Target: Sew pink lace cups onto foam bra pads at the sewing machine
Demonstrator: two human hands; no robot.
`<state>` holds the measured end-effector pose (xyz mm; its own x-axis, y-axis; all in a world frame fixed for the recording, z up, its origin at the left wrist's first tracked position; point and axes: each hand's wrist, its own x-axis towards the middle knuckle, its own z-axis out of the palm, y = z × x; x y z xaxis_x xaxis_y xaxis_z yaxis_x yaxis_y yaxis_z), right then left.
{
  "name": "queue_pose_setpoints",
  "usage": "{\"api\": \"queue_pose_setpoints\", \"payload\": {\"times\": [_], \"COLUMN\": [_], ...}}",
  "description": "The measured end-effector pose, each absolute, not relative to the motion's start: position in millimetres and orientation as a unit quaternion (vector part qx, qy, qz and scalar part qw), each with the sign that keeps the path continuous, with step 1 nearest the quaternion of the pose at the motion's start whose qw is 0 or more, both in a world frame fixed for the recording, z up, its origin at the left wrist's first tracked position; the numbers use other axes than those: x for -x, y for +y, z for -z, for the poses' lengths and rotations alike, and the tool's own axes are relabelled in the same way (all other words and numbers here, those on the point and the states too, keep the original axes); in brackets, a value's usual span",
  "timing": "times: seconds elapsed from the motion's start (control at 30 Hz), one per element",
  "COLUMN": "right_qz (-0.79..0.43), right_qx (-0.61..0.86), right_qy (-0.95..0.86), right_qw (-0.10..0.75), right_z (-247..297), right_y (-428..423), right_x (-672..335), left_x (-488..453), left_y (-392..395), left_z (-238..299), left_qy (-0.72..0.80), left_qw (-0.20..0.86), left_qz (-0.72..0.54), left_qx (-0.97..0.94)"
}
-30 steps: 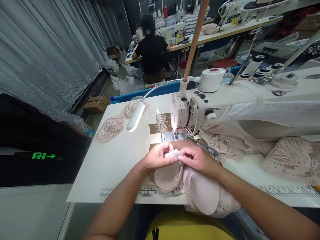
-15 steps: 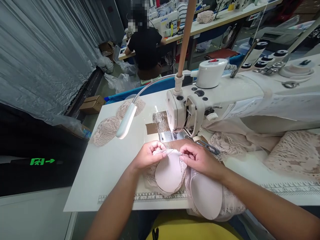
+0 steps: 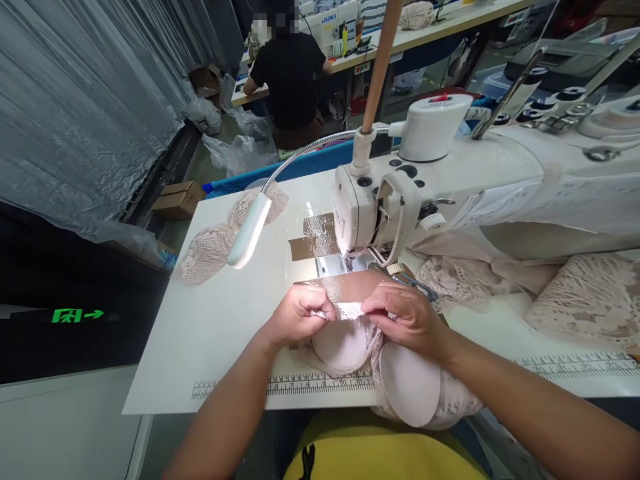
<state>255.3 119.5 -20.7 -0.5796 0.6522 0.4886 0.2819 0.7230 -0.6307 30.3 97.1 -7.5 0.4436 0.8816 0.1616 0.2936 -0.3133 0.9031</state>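
Note:
Pale pink lace edging is pinched between both my hands, stretched into a short band in front of the sewing machine. My left hand is closed on one end of it, knuckles up. Closed on the other end is my right hand, thumb and forefinger pressed together. The lace belongs to a bra whose two smooth cups hang below my hands, one on the table and one over its front edge. Beyond my hands lie the metal needle plate and the machine's foot, which the lace does not touch.
Lace cup pieces lie at the table's left, under a lit gooseneck lamp. Thread snips rest beside my right hand. More lace fabric is heaped at right. A printed ruler runs along the front edge. A co-worker sits beyond.
My left hand has rolled over so its knuckles face up. The lace edge between my hands is now pulled into a straight, flat band. The view has shifted slightly.

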Motion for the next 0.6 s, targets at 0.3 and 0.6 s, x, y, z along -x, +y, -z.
{"api": "queue_pose_setpoints", "payload": {"times": [0.3,0.6], "right_qz": [-0.225,-0.071], "right_qx": [0.283,0.515], "right_qy": [-0.857,-0.836], "right_qw": [0.366,0.174], "right_z": [22,15], "right_y": [119,135], "right_x": [-252,-275], "left_x": [-31,-37], "left_y": [94,99], "left_z": [-1,17], "left_qy": [0.421,0.487], "left_qw": [0.388,0.558], "left_qz": [-0.332,-0.300], "left_qx": [-0.750,-0.602]}}
